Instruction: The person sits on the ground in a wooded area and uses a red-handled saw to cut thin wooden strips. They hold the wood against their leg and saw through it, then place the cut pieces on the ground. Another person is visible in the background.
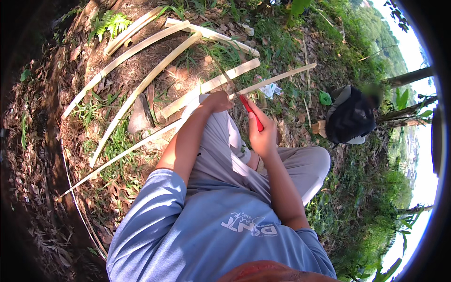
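Note:
My right hand (pixel 263 136) is closed around the red handle (pixel 251 113) of a bladed tool. Its long, narrow blade (pixel 229 80) points away from me and to the left; whether it is a knife or a saw I cannot tell. My left hand (pixel 219 101) is closed on a long, thin wooden strip (pixel 282 79) that runs from the lower left to the upper right across my lap. The blade meets the strip close beside my left hand. Just beyond lies a wider pale wooden slat (pixel 211 87), reaching past my left knee.
Several more pale slats (pixel 145 89) lie on the leafy ground ahead and to the left. A white crumpled packet (pixel 270 90) and a green bag (pixel 325 97) lie at the right. Another person (pixel 352 115) in dark clothing is beyond them, near tree trunks.

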A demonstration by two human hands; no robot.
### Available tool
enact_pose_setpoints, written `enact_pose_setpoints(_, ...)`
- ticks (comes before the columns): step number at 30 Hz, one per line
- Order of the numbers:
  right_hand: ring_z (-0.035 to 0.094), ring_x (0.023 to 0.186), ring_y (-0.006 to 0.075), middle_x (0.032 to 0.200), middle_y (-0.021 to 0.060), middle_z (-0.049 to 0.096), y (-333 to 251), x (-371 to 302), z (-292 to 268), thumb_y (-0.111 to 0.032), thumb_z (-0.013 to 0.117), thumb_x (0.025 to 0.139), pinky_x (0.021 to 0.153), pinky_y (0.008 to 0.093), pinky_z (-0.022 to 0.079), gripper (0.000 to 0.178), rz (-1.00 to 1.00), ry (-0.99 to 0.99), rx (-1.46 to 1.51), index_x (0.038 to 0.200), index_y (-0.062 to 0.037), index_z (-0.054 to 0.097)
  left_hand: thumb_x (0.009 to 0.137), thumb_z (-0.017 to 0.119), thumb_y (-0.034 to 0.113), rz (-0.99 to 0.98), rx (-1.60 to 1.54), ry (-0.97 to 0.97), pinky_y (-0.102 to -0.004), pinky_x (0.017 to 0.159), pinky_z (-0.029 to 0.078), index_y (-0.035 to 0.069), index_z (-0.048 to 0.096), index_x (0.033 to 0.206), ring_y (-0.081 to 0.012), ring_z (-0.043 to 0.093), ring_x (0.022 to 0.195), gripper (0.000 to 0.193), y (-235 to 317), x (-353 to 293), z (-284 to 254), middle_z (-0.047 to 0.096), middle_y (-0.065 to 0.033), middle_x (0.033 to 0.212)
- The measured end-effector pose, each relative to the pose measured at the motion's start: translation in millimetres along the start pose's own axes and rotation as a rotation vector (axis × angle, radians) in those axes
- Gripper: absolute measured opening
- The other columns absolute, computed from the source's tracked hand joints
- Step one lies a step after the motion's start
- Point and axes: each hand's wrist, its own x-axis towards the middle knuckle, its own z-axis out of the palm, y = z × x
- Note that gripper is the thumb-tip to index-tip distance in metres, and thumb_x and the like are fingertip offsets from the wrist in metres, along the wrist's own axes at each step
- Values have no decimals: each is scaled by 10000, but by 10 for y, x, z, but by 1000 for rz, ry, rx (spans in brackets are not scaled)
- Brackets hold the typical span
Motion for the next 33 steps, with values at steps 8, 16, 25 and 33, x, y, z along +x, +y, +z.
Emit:
enact_pose_setpoints(8, 585, 748, 72, 937, 92, 759, 52, 114, 174, -129, 614, 1089, 708, 259, 507, 382, 8, -4, 65, 1451, -21, 670, 883, 741, 502, -312, 42, 122, -526, 914, 587, 16, 817, 995, -421, 755, 1066, 504, 331, -65, -4, 777, -261, 1126)
enact_pose_setpoints(16, 611, 743, 89, 898, 99, 742, 262, -149, 22, -132, 601, 1089, 703, 276, 509, 392, 25, 54, 82, 1459, -21, 664, 950, 654, 342, -230, 250, 284, -513, 836, 624, 30, 812, 918, -401, 785, 906, 352, 193, 67, 183, 796, -226, 996)
enact_pose_setpoints(25, 677, 690, 138, 1013, 185, 806, -313, -1586, -887, -40, 591, 1039, 662, 315, 526, 427, 59, -2, -91, 1458, 3, 663, 1008, 635, 420, -213, 52, -33, -477, 677, 610, -2, 752, 694, -291, 733, 584, 539, -71, 204, 27, 692, -149, 591)
enact_pose_setpoints(33, 589, 669, 112, 858, 107, 741, -335, -986, -684, -69, 587, 1063, 639, 285, 476, 410, -16, 6, -45, 1461, -10, 665, 846, 657, 210, -170, 91, 46, -508, 856, 607, -25, 795, 921, -437, 763, 945, 283, 15, 143, 18, 775, -270, 999)
